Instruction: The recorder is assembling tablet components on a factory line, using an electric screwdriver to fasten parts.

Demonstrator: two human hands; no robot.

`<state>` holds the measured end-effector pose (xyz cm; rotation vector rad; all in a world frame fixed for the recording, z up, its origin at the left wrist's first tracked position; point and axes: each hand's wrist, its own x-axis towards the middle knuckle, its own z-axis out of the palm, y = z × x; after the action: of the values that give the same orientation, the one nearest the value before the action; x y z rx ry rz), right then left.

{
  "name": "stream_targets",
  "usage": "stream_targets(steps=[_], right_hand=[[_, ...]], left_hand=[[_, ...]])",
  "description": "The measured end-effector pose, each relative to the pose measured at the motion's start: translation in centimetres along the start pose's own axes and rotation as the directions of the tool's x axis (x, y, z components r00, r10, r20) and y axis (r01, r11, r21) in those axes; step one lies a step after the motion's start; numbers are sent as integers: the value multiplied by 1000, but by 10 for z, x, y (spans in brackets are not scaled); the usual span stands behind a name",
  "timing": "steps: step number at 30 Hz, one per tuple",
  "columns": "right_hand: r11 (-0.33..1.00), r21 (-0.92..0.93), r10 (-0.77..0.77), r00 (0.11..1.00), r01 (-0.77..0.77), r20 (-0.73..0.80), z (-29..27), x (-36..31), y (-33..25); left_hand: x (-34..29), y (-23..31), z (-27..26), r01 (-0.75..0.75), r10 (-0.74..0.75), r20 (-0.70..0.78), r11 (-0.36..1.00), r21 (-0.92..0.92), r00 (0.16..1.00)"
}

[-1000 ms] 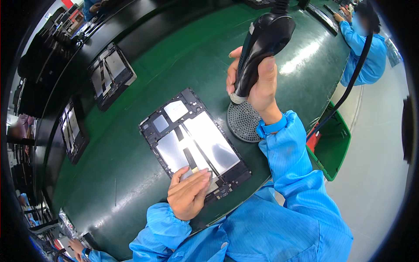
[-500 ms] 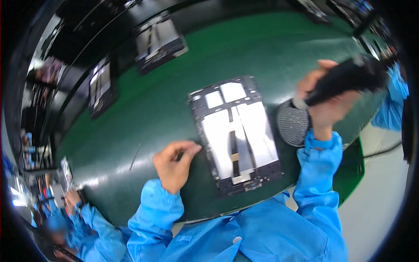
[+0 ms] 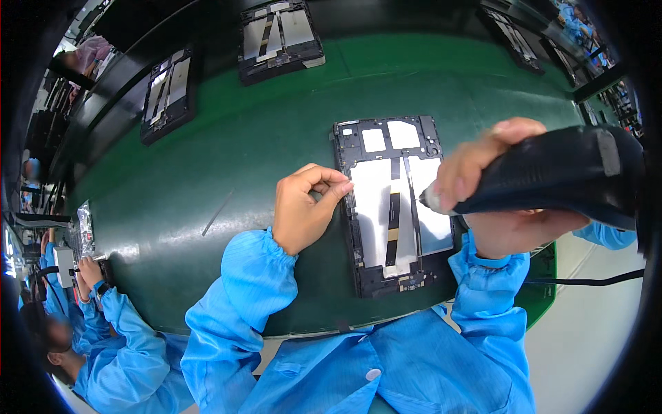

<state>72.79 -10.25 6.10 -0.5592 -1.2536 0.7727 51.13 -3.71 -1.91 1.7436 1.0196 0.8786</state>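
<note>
An opened tablet (image 3: 376,200), black-framed with silver battery panels and a dark ribbon cable down its middle, lies on the green table in front of me. At its left edge is my left hand (image 3: 303,207), thumb and forefinger pinched together. The tips meet the frame there; whatever they pinch is too small to make out. My right hand (image 3: 476,172) is wrapped round a black electric screwdriver (image 3: 545,172), held tilted with its pointed tip over the tablet's right battery panel. I cannot tell if the tip touches.
More opened tablets stand along the far side, one at back left (image 3: 167,96), another at back centre (image 3: 283,41). A thin dark strip (image 3: 218,214) lies left of my hand. A co-worker (image 3: 124,345) sits at left. A black cable (image 3: 586,281) runs at right.
My right hand has brought the screwdriver from the round grey ridged dish to above the tablet. My left hand has moved up along the tablet's left edge. The view has shifted.
</note>
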Motion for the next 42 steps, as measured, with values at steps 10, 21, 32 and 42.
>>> stream_targets(steps=[10, 21, 32, 42], right_hand=[[973, 11, 229, 971, -230, 74, 54, 21, 30], [981, -22, 194, 977, -193, 85, 52, 20, 62], [980, 4, 199, 975, -200, 101, 47, 16, 67], [961, 114, 229, 958, -251, 173, 34, -2, 74]], left_hand=[[10, -5, 2, -74, 73, 12, 997, 21, 997], [22, 9, -6, 374, -348, 199, 921, -113, 916], [25, 3, 0, 401, -376, 194, 909, -114, 906], [29, 19, 10, 346, -324, 182, 933, -105, 928]])
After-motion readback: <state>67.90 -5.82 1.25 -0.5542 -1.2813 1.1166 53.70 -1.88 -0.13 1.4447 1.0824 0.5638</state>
